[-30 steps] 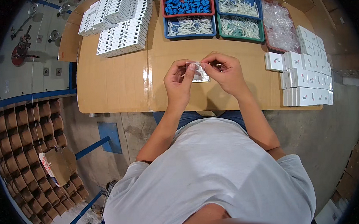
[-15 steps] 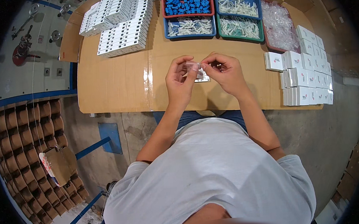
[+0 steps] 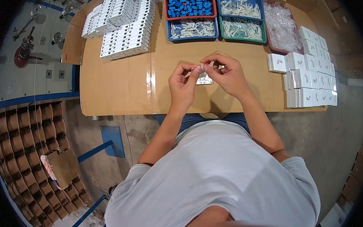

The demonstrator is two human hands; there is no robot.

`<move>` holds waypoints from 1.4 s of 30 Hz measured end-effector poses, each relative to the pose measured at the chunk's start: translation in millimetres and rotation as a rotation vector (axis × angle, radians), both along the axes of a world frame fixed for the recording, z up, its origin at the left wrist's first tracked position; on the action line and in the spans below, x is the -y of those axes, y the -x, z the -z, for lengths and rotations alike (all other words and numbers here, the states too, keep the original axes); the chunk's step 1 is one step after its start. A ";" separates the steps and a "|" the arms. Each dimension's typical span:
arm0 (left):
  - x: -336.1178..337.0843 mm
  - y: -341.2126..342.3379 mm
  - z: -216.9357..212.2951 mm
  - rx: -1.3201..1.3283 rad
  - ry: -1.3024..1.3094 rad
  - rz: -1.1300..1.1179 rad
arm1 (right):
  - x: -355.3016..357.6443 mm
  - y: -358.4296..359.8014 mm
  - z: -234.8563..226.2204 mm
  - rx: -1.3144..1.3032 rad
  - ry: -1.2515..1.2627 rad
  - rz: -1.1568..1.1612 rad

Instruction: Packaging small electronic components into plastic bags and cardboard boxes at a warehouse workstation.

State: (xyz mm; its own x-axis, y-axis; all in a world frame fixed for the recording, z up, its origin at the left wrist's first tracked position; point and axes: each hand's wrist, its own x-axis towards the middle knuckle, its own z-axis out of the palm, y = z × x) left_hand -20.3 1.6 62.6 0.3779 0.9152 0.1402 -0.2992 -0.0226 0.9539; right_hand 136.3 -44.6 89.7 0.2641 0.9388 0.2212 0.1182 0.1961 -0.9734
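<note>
Both hands meet over the near middle of the cardboard-covered table. My left hand (image 3: pixel 183 79) is closed in a pinch, thumb against forefinger, on a small clear plastic bag (image 3: pixel 200 67). From the other side my right hand (image 3: pixel 228 73) pinches the same bag, its fingertips almost touching the left ones. Fingers cover much of the bag, and its contents are too small to make out. Just below the fingertips lies a small white flat box (image 3: pixel 204 80), partly hidden by the hands.
White boxes with dark squares (image 3: pixel 126 42) are stacked back left. Behind my hands stand a red tray of blue plastic pieces (image 3: pixel 168 9) and trays of white sticks (image 3: pixel 169 35). A tray of clear plastic bags (image 3: pixel 283 26) and stacked white boxes (image 3: pixel 307 80) are at right.
My fingertips have drawn closer together on the clear bag, which stood up more visibly above the left fingers before. The white box below stays in place.
</note>
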 end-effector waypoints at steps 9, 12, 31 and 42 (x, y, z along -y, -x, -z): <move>5.7 -4.5 8.4 -0.074 0.095 -0.086 | -0.7 -6.0 -1.6 0.318 0.044 -0.013; 2.4 -3.7 8.4 -0.036 0.128 -0.070 | -1.2 -5.6 -2.5 0.206 0.090 -0.023; -43.9 -0.9 -5.3 -0.377 -0.546 -0.092 | -25.0 -30.7 -5.4 0.389 0.112 -0.117; -33.5 6.5 82.0 -0.097 0.362 0.143 | -13.4 -34.3 56.7 0.022 0.456 -0.319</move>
State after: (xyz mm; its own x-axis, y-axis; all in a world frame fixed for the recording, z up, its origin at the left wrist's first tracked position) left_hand -26.8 35.1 -19.3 0.5010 0.8358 -0.2246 -0.1826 0.3557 0.9166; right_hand 170.6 -31.2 33.1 -0.0489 0.9734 -0.2237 0.1431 -0.2148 -0.9661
